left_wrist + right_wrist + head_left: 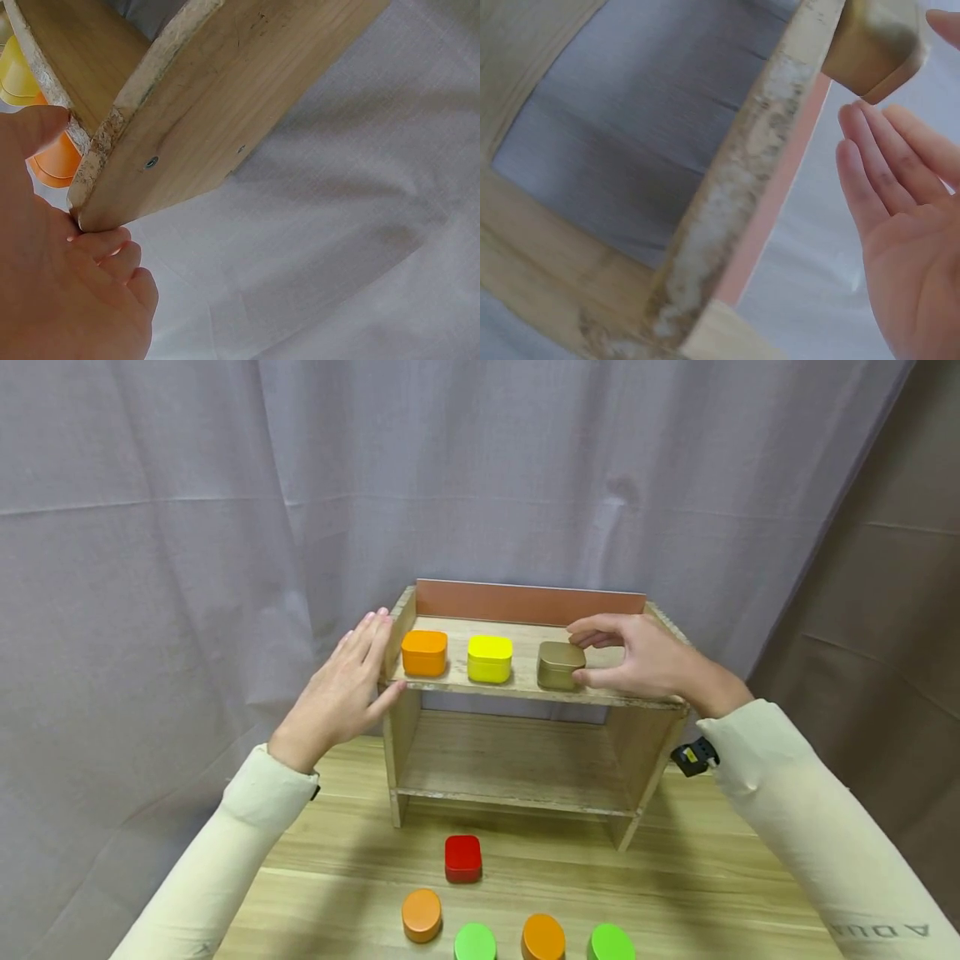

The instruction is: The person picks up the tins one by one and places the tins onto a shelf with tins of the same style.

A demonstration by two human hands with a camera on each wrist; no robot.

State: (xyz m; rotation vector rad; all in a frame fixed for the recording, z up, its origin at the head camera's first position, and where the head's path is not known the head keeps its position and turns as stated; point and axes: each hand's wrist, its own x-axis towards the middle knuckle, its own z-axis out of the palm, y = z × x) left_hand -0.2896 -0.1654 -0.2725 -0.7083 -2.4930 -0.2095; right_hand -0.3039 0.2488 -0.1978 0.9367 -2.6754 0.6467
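Observation:
A dull gold square tin (561, 666) stands at the right on the upper board of a small wooden shelf (517, 758). Close around its right side are the thumb and fingers of my right hand (637, 652). Seen from the right wrist, that hand's fingers (889, 161) are straight, with the thumb apart from them. My left hand (341, 681) rests at the shelf's left side panel (202, 112), fingers extended along it and thumb at the board's front edge. Between the hands sit a yellow square tin (490, 659) and an orange square tin (424, 653).
On the wooden table (322, 868) before the shelf lie a red square tin (462, 858), orange round tins (422, 915) and green round tins (475, 942). A reddish-brown strip (525, 602) runs along the shelf's back. Behind hangs a grey curtain (480, 468).

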